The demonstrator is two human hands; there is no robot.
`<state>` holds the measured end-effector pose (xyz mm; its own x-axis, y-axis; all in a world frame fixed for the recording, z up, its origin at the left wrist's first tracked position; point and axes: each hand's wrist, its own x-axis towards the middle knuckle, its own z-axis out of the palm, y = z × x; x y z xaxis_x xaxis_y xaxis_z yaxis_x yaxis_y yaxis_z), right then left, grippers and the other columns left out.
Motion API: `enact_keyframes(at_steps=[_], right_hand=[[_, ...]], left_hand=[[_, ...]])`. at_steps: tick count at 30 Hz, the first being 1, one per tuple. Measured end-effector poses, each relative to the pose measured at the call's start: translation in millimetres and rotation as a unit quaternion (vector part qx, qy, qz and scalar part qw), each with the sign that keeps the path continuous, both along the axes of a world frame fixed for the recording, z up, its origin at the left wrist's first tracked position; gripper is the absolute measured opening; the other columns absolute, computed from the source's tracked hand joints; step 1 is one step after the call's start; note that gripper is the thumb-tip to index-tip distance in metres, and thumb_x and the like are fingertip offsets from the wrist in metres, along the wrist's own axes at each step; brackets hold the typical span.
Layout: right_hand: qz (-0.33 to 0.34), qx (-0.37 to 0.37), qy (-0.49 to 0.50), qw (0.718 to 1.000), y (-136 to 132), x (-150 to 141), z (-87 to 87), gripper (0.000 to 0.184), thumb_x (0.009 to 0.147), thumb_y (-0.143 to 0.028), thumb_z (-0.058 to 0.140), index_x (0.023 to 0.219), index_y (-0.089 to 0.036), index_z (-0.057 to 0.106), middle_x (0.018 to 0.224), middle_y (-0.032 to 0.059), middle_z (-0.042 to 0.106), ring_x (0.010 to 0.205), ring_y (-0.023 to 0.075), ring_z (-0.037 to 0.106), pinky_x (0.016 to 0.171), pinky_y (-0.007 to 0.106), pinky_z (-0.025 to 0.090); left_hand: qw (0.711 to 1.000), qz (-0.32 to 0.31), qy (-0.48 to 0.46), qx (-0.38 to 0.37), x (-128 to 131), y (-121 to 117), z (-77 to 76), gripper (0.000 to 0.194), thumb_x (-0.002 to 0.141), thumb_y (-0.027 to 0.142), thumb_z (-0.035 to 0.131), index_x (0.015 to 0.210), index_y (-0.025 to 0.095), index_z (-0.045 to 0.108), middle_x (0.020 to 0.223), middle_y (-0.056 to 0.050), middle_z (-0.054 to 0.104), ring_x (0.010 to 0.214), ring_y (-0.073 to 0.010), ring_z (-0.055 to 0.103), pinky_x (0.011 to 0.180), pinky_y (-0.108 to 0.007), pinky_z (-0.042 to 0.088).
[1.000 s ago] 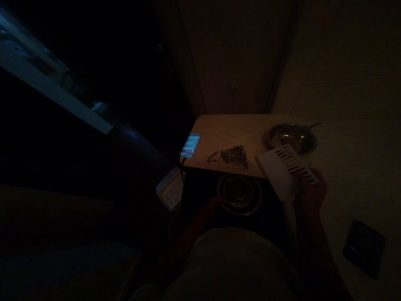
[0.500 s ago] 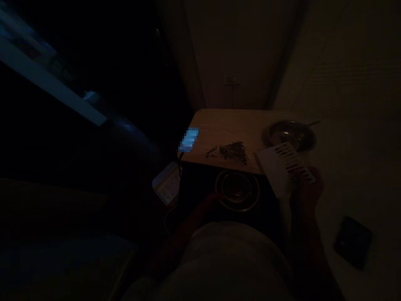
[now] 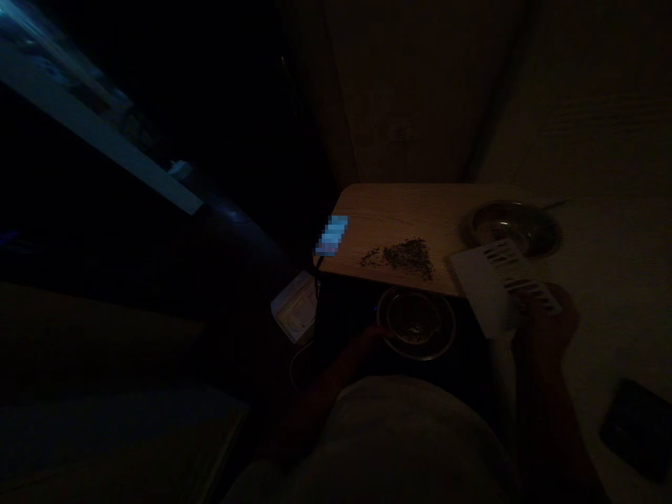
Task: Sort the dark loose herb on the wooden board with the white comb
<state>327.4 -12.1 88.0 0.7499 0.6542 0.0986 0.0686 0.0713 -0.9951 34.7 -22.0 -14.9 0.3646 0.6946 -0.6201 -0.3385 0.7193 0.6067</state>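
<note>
The scene is very dark. My left hand (image 3: 379, 336) grips the near-left rim of a round dish (image 3: 445, 343) with a pale edge and dark contents, held low in front of my body. Closed on the slotted end of a flat white board (image 3: 477, 283) is my right hand (image 3: 551, 315); a row of slots runs along one side of the board. Dark, chopped-looking bits (image 3: 407, 257) lie scattered on a wooden table (image 3: 388, 206) beyond the dish. Just past the white board sits a shiny metal bowl (image 3: 546, 234), with a thin handle sticking out to the right.
A brightly lit blurred object (image 3: 332, 234) rests at the table's left edge. Below it is a pale box-like thing (image 3: 297, 308) with a cable nearby. A dark flat object (image 3: 638, 428) lies at lower right. A pale ledge (image 3: 105, 143) runs across the upper left.
The whole view has shifted, so the table, dish and bowl appear farther right. Both hands keep their holds, on the dish and the white board.
</note>
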Motion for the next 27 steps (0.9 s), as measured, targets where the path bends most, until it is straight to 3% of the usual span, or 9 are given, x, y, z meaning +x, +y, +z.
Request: enact_keyframes(at_steps=[6,16,19,22,27], right_hand=[[0.016,-0.013,-0.027,0.999,0,-3,3.9,0.020,0.065,-0.029,0.074,0.077,-0.021,0.061,0.068,-0.0029,0.055,0.060,0.0132,0.046,0.056,0.028,0.036],[0.055,-0.024,-0.094,0.994,-5,-14,14.8,0.023,0.073,-0.037,0.071,0.077,-0.017,0.060,0.066,-0.0032,0.055,0.059,0.0109,0.046,0.055,0.024,0.036],[0.069,-0.016,-0.109,0.992,-7,-14,18.3,0.020,0.074,-0.035,0.069,0.076,-0.017,0.060,0.066,-0.0031,0.055,0.060,0.0106,0.046,0.055,0.024,0.036],[0.102,-0.015,-0.108,0.989,-10,-14,20.9,0.020,0.073,-0.034,0.069,0.073,-0.017,0.059,0.063,-0.0042,0.053,0.058,0.0101,0.045,0.054,0.023,0.034],[0.162,-0.029,-0.101,0.981,-13,-15,22.7,0.021,0.073,-0.036,0.069,0.069,-0.018,0.058,0.060,-0.0042,0.052,0.056,0.0100,0.044,0.053,0.023,0.034]], left_hand=[[1.000,0.002,-0.013,0.019,-3,-4,6.8,0.034,0.053,0.011,0.069,0.087,0.014,0.074,0.091,-0.012,0.076,0.105,-0.0346,0.065,0.096,-0.043,0.044],[0.999,-0.002,-0.029,0.022,3,-1,16.0,0.028,0.056,0.009,0.073,0.084,0.012,0.072,0.082,-0.011,0.075,0.109,-0.0389,0.062,0.100,-0.048,0.040],[0.999,-0.004,-0.030,0.019,4,0,21.1,0.028,0.071,0.022,0.075,0.096,0.010,0.069,0.098,-0.012,0.071,0.108,-0.0333,0.062,0.097,-0.047,0.045],[0.999,-0.004,-0.037,0.015,6,-1,28.1,0.038,0.089,0.037,0.061,0.119,0.014,0.059,0.121,-0.011,0.061,0.106,-0.0249,0.061,0.089,-0.046,0.052],[0.999,-0.003,-0.054,0.007,9,0,37.6,0.040,0.090,0.037,0.060,0.123,0.015,0.057,0.124,-0.011,0.059,0.105,-0.0242,0.061,0.087,-0.045,0.053]])
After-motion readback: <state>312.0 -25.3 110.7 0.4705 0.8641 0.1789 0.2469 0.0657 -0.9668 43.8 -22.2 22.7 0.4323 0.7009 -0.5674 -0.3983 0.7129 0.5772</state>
